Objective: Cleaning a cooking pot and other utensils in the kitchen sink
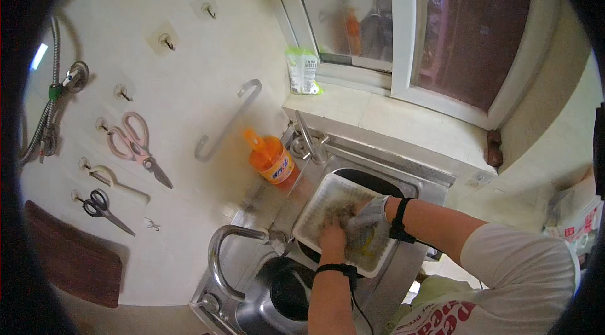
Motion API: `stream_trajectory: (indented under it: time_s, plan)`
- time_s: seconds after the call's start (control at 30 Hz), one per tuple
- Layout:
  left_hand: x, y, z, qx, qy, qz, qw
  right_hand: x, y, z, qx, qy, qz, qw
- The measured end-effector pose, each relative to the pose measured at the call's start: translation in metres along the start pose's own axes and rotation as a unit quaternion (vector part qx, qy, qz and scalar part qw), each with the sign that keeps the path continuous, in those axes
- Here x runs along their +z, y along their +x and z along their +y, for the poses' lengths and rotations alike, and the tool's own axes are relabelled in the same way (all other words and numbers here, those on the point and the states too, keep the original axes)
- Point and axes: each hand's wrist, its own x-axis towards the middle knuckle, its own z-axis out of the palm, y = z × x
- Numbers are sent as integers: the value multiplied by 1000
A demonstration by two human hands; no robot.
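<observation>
Both hands reach down into a white plastic tray (309, 214) set over the right-hand sink bowl. My left hand (333, 235) is bare, and its fingers are lowered into brownish, blurred contents (342, 214). Beside it, my right hand (371, 214) wears a pale grey covering that looks like a glove. Its fingertips touch the same contents near the left hand. Whether either hand grips anything is hidden by blur. A yellowish patch (367, 243) shows in the tray's lower right part. Dark bands circle both wrists.
A curved metal faucet (222, 254) arches over the left sink bowl (255, 309). Another tap (307, 139) stands behind the tray, near an orange bottle (272, 157). Kitchen shears (139, 148) and black-handled scissors (106, 212) hang on the wall. A green-white packet (302, 72) sits on the windowsill.
</observation>
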Motion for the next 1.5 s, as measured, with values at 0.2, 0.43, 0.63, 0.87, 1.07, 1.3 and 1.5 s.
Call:
stream_trajectory:
  time_s: [0.2, 0.43, 0.63, 0.87, 1.07, 1.3, 1.5]
  plan:
    - [-34, -15, -39, 51, 42, -40, 997, -24, -31, -1, -77, 216, 31, 973]
    - [-144, -112, -38, 27, -162, 233, 958, -101, -137, -81, -244, 201, 106, 943]
    - [-237, -196, 34, -13, -536, 268, 801, -136, -201, -127, -444, 77, 249, 857]
    - [-192, -167, 19, -23, -645, 342, 683, -129, -192, -86, -420, 45, 279, 863]
    - [-87, -86, 3, -92, -302, 281, 906, -51, -69, -11, -283, -33, 192, 939]
    - [-3, -31, 26, -71, -17, 20, 997, 13, -26, 4, -165, 8, 79, 983]
    - [-9, -34, 10, 14, 86, -44, 995, 16, -14, -4, -57, -62, -35, 996]
